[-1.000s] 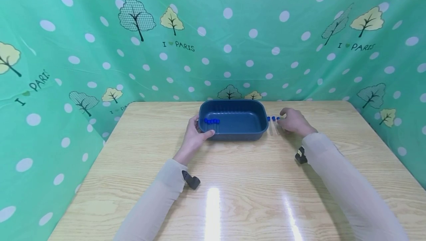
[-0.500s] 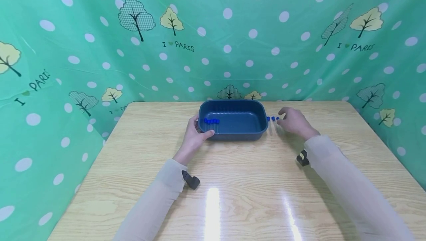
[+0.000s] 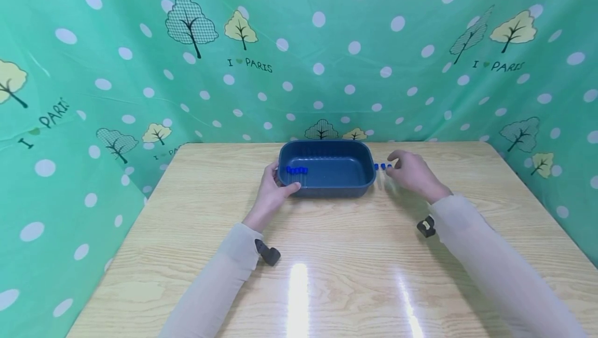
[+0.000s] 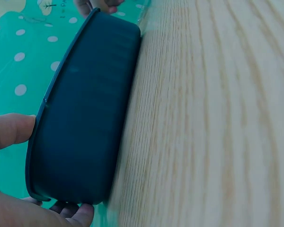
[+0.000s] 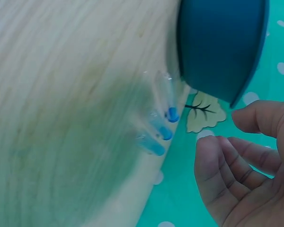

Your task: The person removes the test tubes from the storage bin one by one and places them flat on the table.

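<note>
At its left end, a dark blue plastic basin (image 3: 336,191) is gripped by my left hand (image 3: 273,190), thumb at the front rim and fingers round the side. Several clear tubes with blue caps (image 3: 297,170) lie side by side in the basin's left part. Outside, just right of the basin, three more blue-capped tubes (image 5: 161,127) lie on the table. My right hand (image 3: 411,172) hovers by these tubes, its fingers bent loosely and parted from the thumb. In the right wrist view, nothing shows between thumb and fingertips of the right hand (image 5: 255,165).
The wood-grain table (image 3: 341,244) reaches back to a green dotted curtain (image 3: 327,78) printed with trees. The basin stands near the table's far edge. Each wrist carries a small black camera mount (image 3: 268,253).
My right hand has shifted slightly left, toward the loose tubes, while its forearm has swung a little right. The left hand and the basin have stayed put.
</note>
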{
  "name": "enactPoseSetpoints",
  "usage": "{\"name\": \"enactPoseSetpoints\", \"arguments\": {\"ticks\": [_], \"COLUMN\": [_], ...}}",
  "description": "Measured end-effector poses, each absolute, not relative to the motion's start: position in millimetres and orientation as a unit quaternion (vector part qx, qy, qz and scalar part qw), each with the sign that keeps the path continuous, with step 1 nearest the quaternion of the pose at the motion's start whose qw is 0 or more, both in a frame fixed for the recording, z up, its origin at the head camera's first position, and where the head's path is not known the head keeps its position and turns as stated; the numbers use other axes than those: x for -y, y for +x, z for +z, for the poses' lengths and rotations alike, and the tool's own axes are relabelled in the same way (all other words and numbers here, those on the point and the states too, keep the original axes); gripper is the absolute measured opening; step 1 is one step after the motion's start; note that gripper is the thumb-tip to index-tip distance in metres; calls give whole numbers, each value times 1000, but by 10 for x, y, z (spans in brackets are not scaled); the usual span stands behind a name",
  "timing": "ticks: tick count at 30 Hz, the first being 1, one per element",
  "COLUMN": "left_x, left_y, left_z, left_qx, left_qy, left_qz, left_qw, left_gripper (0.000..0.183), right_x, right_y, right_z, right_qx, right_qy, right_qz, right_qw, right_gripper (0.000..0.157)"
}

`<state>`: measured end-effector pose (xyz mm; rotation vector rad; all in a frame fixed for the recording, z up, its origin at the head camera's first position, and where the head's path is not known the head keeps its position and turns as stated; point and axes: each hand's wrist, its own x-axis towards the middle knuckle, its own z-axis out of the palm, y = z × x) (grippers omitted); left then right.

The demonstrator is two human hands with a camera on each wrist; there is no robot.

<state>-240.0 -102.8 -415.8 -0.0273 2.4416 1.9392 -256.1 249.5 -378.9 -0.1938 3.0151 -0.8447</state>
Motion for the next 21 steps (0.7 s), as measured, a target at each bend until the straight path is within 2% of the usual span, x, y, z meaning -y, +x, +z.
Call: {"name": "enactPoseSetpoints", "arguments": {"ticks": [12,21], "left_x": [1025,1032], "left_y": [-2395,-2381], "left_z": [-4152,-4151], "left_qx": [-786,-793], "left_qy": [-11,-14], "left_qz": [617,609], "left_qw": [14,22], "left_gripper": [84,84], "right_x": [-2274,-2135], "right_y": [-2389,-2334], "right_z": [-3582,-3568], "right_qx": [-956,-952], "right_qy": [-91,-114], "right_qz": [-277,-281], "right_qw": [-22,-36], "right_gripper": [35,33]}}
